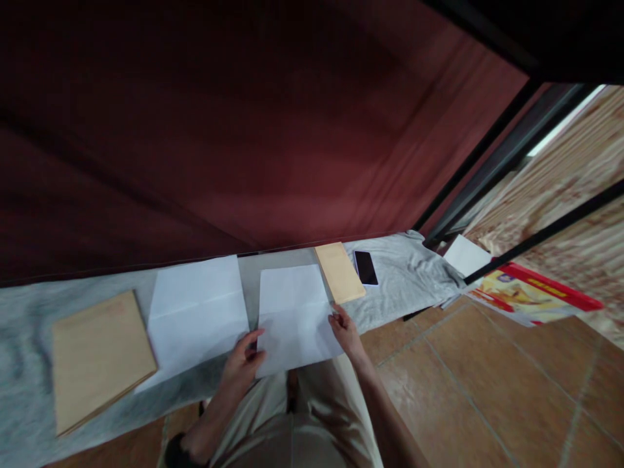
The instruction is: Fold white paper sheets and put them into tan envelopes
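Note:
A white sheet of paper (295,312) with a faint crosswise crease lies in front of me, its near edge reaching over the cloth's edge toward my lap. My left hand (244,357) pinches its left edge near the lower corner. On the opposite side, my right hand (345,328) grips the right edge between thumb and fingers. Another creased white paper (197,312) lies flat to the left, close to my left hand. Beyond my right hand rests a narrow tan envelope (340,272). A stack of larger brown envelopes (102,361) sits at the far left.
Grey cloth (409,279) covers the narrow surface. A dark-screened phone (366,268) lies on it, right of the tan envelope. A dark red panel (244,143) rises behind. At right are black frame bars (550,240), a colourful printed sheet (531,292) and tiled floor (468,370).

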`<action>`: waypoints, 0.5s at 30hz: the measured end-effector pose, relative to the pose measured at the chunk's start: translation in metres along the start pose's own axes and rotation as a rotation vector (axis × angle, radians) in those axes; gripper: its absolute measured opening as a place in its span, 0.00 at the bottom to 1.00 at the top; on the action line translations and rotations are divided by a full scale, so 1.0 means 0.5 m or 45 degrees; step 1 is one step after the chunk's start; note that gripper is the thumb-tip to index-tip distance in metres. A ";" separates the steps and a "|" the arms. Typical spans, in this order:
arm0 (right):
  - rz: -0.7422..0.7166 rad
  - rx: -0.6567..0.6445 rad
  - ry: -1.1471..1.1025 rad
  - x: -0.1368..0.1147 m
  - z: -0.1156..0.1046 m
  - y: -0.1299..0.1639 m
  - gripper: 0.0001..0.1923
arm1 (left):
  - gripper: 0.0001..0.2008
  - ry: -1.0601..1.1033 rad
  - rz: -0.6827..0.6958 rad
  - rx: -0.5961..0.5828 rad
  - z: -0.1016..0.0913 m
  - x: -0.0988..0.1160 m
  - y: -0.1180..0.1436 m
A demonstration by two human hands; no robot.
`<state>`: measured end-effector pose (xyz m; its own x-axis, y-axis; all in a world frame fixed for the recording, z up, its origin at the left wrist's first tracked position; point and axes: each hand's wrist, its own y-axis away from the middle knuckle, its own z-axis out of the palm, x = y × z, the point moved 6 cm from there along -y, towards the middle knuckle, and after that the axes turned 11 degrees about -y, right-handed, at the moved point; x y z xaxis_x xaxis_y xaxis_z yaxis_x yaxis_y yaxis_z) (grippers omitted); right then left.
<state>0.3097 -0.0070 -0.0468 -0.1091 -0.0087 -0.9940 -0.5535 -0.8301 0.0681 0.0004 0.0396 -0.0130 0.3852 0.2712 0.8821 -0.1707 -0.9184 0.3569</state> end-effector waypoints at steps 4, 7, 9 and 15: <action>0.000 -0.010 -0.071 0.009 -0.034 0.043 0.25 | 0.28 0.048 -0.030 0.005 0.006 0.007 0.010; -0.036 -0.034 -0.049 0.007 -0.043 0.069 0.24 | 0.24 0.093 -0.025 0.045 0.005 0.015 0.010; -0.081 -0.048 -0.017 0.004 -0.048 0.081 0.21 | 0.25 0.119 -0.054 0.047 0.004 0.016 0.009; -0.262 -0.112 0.195 -0.013 -0.071 0.105 0.20 | 0.26 0.124 -0.116 0.062 -0.012 0.011 0.009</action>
<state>0.3105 -0.0700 -0.0397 0.1282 0.0868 -0.9879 -0.4763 -0.8684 -0.1381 -0.0037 0.0388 -0.0047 0.3066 0.3787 0.8733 -0.0942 -0.9009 0.4237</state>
